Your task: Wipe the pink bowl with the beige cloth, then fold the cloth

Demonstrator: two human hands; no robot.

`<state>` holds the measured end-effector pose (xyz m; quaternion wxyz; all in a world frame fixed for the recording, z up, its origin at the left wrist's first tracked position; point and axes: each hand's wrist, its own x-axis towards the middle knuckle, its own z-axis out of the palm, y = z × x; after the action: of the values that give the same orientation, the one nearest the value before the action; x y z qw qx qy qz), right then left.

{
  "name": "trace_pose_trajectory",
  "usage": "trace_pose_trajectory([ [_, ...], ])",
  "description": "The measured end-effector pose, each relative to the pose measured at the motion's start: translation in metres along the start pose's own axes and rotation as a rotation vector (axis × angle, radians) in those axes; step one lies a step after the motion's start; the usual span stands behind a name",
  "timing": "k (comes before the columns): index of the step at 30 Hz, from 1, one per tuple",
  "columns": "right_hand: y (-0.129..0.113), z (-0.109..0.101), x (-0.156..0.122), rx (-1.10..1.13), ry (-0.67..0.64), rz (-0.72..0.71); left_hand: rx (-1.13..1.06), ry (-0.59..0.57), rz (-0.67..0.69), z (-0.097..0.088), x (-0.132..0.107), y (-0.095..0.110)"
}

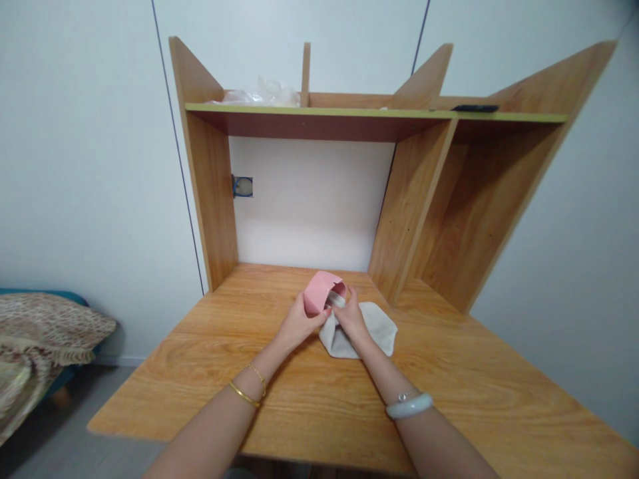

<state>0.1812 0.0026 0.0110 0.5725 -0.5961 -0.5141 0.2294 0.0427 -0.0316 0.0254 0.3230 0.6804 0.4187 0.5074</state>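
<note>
A pink, open-topped container (317,291) is tilted on its side above the wooden desk, its opening turned to the right and toward me. My left hand (300,323) grips it from the left and below, thumb near the rim. At the opening, my right hand (351,318) pinches a pale grey cloth (377,326). Part of this cloth is inside the container, and the rest hangs down and spreads on the desk under my right wrist. The fingertips of my right hand are partly hidden by the rim and the cloth.
The wooden desk (200,372) carries a shelf unit (319,123) along its back. On the upper shelf lie a clear plastic bag (262,93) and a flat black object (475,108). A wall socket box (243,187) shows behind. A blanket-covered seat (44,332) stands at left.
</note>
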Motion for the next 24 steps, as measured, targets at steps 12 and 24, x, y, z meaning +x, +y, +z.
trace_pose_trajectory([
  [12,-0.012,-0.012,-0.01,-0.321,0.0,-0.127,0.509,0.078,-0.075,-0.015,0.001,0.016],
  [24,-0.025,-0.015,-0.019,-0.489,-0.054,-0.161,0.588,0.106,-0.106,-0.014,-0.001,0.018],
])
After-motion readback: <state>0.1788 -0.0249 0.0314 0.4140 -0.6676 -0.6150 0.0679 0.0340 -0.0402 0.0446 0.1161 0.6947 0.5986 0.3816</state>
